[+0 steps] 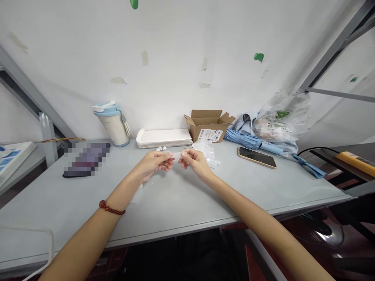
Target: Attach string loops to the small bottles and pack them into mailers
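My left hand and my right hand meet above the middle of the desk. Thumb and fingers of each pinch one end of a small translucent plastic piece, perhaps a little tube or sleeve; its exact kind does not show. Just behind my right hand lie several similar clear plastic pieces, partly hidden by it. Small white bits rest behind my left hand. Beneath my left wrist, a thin clear plastic scrap shows in part.
Along the wall stand a cream tumbler, a stack of white envelopes and an open cardboard box. To the right are a phone, a folded blue umbrella and a plastic bag. A dark pixelated object lies left.
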The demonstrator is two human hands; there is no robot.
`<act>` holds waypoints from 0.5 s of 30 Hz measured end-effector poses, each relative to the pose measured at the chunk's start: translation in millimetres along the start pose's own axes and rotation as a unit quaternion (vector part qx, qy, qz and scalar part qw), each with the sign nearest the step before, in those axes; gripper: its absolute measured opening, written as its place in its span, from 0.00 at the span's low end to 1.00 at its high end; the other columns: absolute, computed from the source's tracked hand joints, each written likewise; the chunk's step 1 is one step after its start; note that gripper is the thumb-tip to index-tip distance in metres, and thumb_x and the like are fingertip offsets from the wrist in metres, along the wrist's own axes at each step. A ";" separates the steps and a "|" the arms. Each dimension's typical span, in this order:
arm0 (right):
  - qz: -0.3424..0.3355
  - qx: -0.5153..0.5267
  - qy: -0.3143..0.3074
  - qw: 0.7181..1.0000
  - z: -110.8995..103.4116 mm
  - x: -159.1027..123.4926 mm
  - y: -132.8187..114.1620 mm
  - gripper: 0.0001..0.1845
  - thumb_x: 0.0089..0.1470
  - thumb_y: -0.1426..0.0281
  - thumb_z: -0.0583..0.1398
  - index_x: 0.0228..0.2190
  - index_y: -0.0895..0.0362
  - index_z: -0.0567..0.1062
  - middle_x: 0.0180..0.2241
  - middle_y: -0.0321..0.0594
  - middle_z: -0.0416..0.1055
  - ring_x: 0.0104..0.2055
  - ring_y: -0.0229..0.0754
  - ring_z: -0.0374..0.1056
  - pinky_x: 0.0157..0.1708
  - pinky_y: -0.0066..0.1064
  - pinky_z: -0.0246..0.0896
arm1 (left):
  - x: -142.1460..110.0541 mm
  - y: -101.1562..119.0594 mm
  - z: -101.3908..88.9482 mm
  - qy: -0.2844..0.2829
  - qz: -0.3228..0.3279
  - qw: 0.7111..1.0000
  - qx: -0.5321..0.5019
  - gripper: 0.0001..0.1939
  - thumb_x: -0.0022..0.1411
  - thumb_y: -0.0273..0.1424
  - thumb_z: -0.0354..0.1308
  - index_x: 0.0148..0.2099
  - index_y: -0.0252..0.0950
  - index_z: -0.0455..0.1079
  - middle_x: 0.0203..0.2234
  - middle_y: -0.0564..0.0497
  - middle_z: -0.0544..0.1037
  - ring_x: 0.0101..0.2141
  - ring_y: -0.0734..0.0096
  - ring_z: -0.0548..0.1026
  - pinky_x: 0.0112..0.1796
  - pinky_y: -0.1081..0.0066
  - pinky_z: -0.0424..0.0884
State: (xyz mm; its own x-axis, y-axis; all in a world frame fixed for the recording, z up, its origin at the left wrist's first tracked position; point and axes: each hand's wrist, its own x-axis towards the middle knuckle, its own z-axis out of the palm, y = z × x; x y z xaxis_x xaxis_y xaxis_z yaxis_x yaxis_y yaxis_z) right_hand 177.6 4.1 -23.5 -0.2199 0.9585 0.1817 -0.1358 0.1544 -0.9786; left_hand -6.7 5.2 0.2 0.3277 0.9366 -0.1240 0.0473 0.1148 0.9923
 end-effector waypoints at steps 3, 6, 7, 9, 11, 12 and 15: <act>-0.003 -0.018 -0.002 1.000 -1.1 0.5 0.0 0.21 0.43 0.52 0.63 0.28 0.58 0.70 0.21 0.34 0.70 0.19 0.33 0.63 0.20 0.27 0.58 | -2.2 2.1 2.1 0.018 0.061 0.996 0.062 0.14 0.47 0.39 0.67 0.31 0.34 0.77 0.25 0.50 0.76 0.27 0.70 0.72 0.33 0.67 0.71; 0.009 -0.020 0.006 1.000 -1.9 1.4 0.5 0.22 0.43 0.51 0.62 0.25 0.59 0.70 0.20 0.34 0.69 0.18 0.32 0.62 0.20 0.27 0.57 | -1.8 0.3 5.6 0.055 0.112 0.987 0.106 0.14 0.46 0.37 0.67 0.34 0.35 0.77 0.25 0.52 0.76 0.27 0.70 0.72 0.34 0.67 0.70; 0.014 -0.016 0.009 1.000 -2.1 1.7 0.6 0.22 0.43 0.51 0.63 0.25 0.59 0.70 0.20 0.34 0.69 0.18 0.32 0.62 0.20 0.27 0.57 | -1.2 -0.8 6.4 0.060 0.117 0.985 0.111 0.13 0.46 0.37 0.67 0.34 0.35 0.77 0.25 0.52 0.76 0.27 0.70 0.72 0.34 0.67 0.70; 0.021 -0.006 0.014 1.000 -2.1 1.8 0.9 0.22 0.43 0.51 0.63 0.25 0.59 0.70 0.21 0.35 0.70 0.19 0.32 0.63 0.20 0.27 0.57 | 0.1 -3.0 7.2 0.055 0.116 0.986 0.110 0.13 0.46 0.38 0.66 0.34 0.35 0.77 0.26 0.52 0.76 0.28 0.69 0.72 0.34 0.67 0.71; 0.023 0.002 0.014 1.000 -1.6 1.5 0.9 0.23 0.43 0.51 0.63 0.26 0.59 0.70 0.21 0.36 0.70 0.20 0.33 0.64 0.21 0.27 0.58 | 1.2 -4.3 7.0 0.046 0.100 0.990 0.093 0.14 0.48 0.41 0.65 0.33 0.35 0.77 0.27 0.50 0.77 0.29 0.68 0.73 0.34 0.67 0.71; 0.022 0.006 0.014 1.000 -1.3 1.1 0.8 0.23 0.43 0.51 0.63 0.27 0.59 0.70 0.22 0.37 0.71 0.20 0.33 0.64 0.21 0.27 0.58 | 1.6 -4.4 6.7 0.043 0.090 0.992 0.081 0.15 0.50 0.42 0.64 0.32 0.34 0.77 0.28 0.49 0.78 0.29 0.68 0.73 0.34 0.67 0.72; 0.013 0.010 0.014 1.000 -0.3 0.3 0.2 0.23 0.43 0.51 0.63 0.28 0.59 0.70 0.23 0.37 0.72 0.21 0.34 0.65 0.21 0.27 0.58 | 1.6 -3.6 6.3 0.026 0.047 0.997 0.050 0.21 0.53 0.47 0.60 0.29 0.32 0.76 0.26 0.46 0.77 0.27 0.69 0.73 0.33 0.66 0.72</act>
State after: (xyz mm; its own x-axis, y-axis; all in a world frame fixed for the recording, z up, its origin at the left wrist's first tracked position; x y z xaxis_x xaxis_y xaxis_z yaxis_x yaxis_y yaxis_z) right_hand 177.8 4.4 -23.7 -0.1964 0.9685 0.1529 -0.1504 0.1243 -0.9808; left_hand -0.3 4.1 -3.6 0.2861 0.9578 -0.0276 0.1139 -0.0054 0.9935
